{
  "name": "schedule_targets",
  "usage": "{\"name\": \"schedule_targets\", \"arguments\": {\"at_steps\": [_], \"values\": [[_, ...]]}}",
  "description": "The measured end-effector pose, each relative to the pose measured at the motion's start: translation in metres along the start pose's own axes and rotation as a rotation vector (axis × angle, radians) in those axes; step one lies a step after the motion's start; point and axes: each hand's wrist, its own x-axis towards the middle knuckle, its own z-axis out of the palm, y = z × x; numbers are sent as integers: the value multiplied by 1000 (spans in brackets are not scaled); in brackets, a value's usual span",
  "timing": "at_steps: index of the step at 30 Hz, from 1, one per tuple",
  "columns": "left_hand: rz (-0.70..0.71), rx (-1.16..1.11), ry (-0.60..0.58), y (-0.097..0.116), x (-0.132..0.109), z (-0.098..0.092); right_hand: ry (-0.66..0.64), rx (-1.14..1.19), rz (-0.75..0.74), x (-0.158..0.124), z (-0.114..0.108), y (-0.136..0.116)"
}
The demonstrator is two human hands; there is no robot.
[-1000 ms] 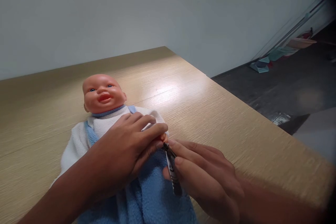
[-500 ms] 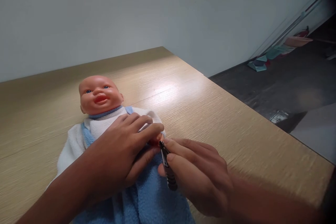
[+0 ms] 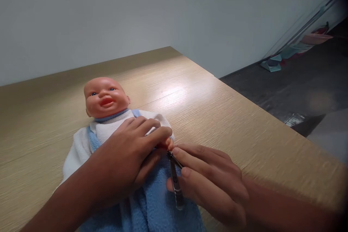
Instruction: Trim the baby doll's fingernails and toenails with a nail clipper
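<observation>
A baby doll [image 3: 105, 96] in a white and blue fleece outfit lies face up on the wooden table. My left hand [image 3: 127, 148] rests across its chest, with thumb and fingers closed around the doll's hand [image 3: 169, 143]. In my right hand [image 3: 212, 177] is a metal nail clipper [image 3: 176, 185], gripped between the fingers and thumb. Its jaw end is at the doll's fingertips; whether it touches them I cannot tell. The clipper's lever and body stand apart in a V. Part of the clipper is hidden behind my fingers.
The wooden table [image 3: 195, 116] meets a pale wall [image 3: 122, 18] at the back, and its right edge slants down toward me. Beyond that edge is a dark floor [image 3: 261, 90], with a dustpan [image 3: 272, 64] and a pink basin [image 3: 317, 38] along the wall.
The clipper's lever and body have spread apart, and its lower end has swung slightly down. My left hand keeps its hold on the doll's hand. The whole view has shifted a little.
</observation>
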Motion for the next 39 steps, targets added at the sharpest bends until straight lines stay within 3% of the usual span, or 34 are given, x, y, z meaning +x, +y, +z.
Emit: {"name": "schedule_targets", "arguments": {"at_steps": [10, 16, 39], "values": [[3, -6, -3, -1, 0, 1, -266, 72, 88, 11, -14, 0], [9, -3, 3, -2, 0, 1, -202, 64, 81, 13, -8, -2], [19, 28, 13, 1, 0, 1, -153, -4, -10, 16, 2, -2]]}}
